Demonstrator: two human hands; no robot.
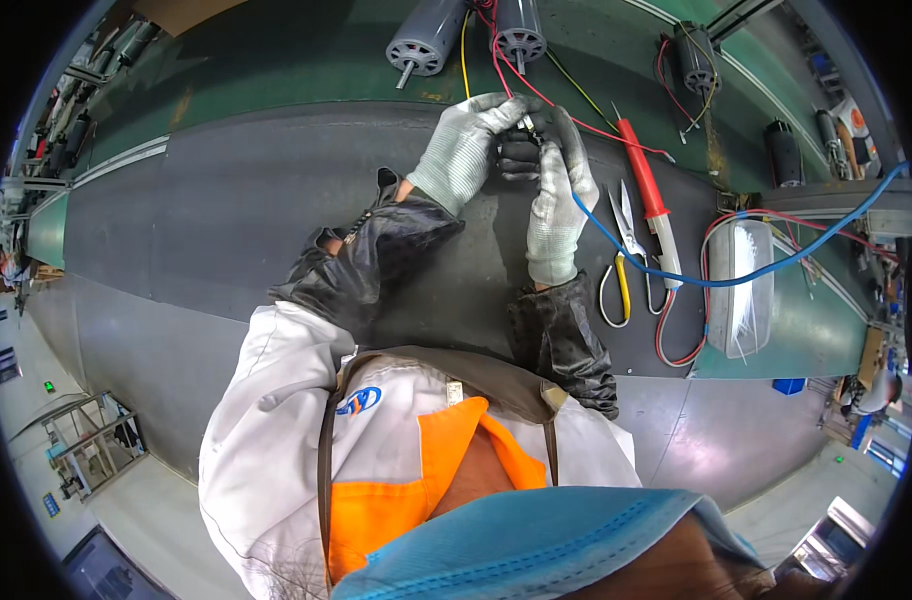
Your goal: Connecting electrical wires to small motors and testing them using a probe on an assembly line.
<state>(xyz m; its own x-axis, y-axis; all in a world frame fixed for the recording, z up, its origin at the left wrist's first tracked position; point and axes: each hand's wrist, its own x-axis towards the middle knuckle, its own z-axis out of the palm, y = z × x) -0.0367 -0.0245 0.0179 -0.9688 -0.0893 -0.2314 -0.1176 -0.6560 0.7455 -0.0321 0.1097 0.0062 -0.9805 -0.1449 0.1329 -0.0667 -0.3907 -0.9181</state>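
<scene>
My left hand (456, 150) and my right hand (554, 210), both in pale knitted gloves with dark-stained fingertips, meet over the far part of the bench. Their fingertips pinch a small whitish connector (525, 122) from both sides. Red wires (499, 68) run down to it from the grey motor (521, 38) straight ahead. A second grey motor (421, 42) lies just left of that one, shaft toward me. My fingers partly cover the connector, so how the wires sit in it is hidden. A loose red wire (616, 134) stretches past my right hand.
Right of my hands lie a red-and-white tool with a thin tip (638, 170) and scissors (628, 240). A blue cable (716, 283) arches above a clear box of white strips (744, 325). Another wired motor (696, 58) stands at the far right. A dark mat (206, 220) covers the bench.
</scene>
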